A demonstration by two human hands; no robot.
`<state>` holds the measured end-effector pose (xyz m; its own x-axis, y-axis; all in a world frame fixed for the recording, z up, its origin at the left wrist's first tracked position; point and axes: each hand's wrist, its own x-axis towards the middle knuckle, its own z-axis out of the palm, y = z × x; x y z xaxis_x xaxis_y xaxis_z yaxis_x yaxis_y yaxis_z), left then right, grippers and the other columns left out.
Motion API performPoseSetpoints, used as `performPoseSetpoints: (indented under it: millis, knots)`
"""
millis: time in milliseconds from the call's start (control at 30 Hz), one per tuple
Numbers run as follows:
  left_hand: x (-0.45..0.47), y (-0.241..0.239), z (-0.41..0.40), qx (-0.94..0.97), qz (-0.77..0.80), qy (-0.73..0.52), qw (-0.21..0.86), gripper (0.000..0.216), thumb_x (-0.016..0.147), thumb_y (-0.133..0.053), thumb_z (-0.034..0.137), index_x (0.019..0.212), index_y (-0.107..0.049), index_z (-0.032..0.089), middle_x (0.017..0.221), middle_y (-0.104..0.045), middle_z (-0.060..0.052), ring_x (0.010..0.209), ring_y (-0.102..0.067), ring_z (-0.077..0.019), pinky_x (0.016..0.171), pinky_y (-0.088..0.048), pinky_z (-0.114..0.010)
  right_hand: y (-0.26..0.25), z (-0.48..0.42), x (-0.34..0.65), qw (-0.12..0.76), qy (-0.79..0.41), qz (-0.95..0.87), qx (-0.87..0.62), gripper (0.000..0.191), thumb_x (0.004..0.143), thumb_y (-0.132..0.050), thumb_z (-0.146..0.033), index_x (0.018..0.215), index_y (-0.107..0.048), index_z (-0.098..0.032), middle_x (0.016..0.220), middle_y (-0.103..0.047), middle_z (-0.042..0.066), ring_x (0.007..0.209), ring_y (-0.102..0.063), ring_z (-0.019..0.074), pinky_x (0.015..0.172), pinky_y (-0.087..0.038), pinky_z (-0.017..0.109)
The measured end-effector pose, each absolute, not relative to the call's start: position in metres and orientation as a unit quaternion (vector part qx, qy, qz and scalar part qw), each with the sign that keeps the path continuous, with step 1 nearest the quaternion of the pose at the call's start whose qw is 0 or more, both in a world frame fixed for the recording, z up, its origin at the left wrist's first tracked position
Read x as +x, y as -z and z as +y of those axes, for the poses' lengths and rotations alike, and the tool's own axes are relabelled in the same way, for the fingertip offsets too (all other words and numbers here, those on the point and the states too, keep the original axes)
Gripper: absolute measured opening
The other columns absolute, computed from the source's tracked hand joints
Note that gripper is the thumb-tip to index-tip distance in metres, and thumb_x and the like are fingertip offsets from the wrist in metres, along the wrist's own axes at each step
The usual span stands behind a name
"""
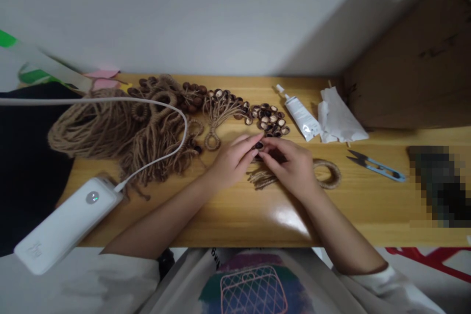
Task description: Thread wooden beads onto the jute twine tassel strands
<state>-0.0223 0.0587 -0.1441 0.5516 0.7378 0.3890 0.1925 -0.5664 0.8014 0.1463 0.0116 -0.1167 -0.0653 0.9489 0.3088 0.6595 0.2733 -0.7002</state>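
A small dark brown nut shell half (pixel 259 145) is pinched between the fingertips of my left hand (pixel 237 159) and my right hand (pixel 292 162). Both hands are closed and meet above the wooden table (pixel 235 216). Under my right hand lies a jute rope ring (pixel 333 175) with a frayed tassel (pixel 263 179); the hand hides the part between them. Just beyond my fingers is a heap of similar nut shell halves (pixel 270 118), some with pale insides. A looped jute cord with loose strands (pixel 212 140) rests behind my left hand.
Jute cord bundles (pixel 99 125) pile up at the left, near a white power bank (pixel 69 225) with a cable (pixel 158 158). A glue tube (pixel 302 117), white paper (pixel 340 115) and blue thread snips (pixel 380 167) lie at the right. A cardboard box (pixel 412 68) stands behind them.
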Motion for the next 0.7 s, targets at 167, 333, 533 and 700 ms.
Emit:
performPoseSetpoints:
  millis: [167,333,533,700]
  knots:
    - [-0.0211,0.1428,0.0569,0.816,0.29,-0.365,0.342,0.039,0.094,-0.042,0.022,0.132,-0.05,0.02,0.114,-0.063,-0.011,0.104,-0.061,-0.0178,0.091,-0.052,-0.036,0.1159,0.0109,0.1462,0.376,-0.198,-0.702,-0.572,0.023,0.083,-0.062,-0.022,0.106,-0.066,-0.019,0.083,-0.072,0.004,0.075,-0.068,0.0187,0.074,-0.054,0.032]
    - [-0.0201,0.1424,0.0545,0.833,0.287,-0.355,0.313,0.041,0.095,-0.038,0.02,0.135,-0.046,0.02,0.111,-0.062,-0.01,0.102,-0.06,-0.0173,0.088,-0.052,-0.033,0.116,0.0105,0.1461,0.377,-0.197,-0.697,-0.578,0.022,0.082,-0.062,-0.022,0.103,-0.067,-0.019,0.082,-0.073,0.004,0.072,-0.068,0.0183,0.071,-0.054,0.031]
    - [-0.0213,0.1431,0.0548,0.832,0.272,-0.358,0.324,0.043,0.095,-0.038,0.017,0.137,-0.045,0.022,0.11,-0.06,-0.01,0.1,-0.059,-0.0167,0.087,-0.052,-0.033,0.1141,0.0102,0.1455,0.376,-0.195,-0.703,-0.572,0.021,0.082,-0.063,-0.02,0.102,-0.067,-0.017,0.079,-0.072,0.003,0.071,-0.067,0.0176,0.069,-0.054,0.029]
    - [-0.0224,0.143,0.0555,0.828,0.255,-0.363,0.342,0.048,0.093,-0.035,0.012,0.139,-0.043,0.024,0.11,-0.058,-0.009,0.101,-0.058,-0.0156,0.087,-0.052,-0.032,0.1145,0.0096,0.1458,0.373,-0.201,-0.701,-0.574,0.021,0.082,-0.063,-0.02,0.102,-0.067,-0.018,0.081,-0.073,0.003,0.071,-0.067,0.0174,0.069,-0.053,0.029]
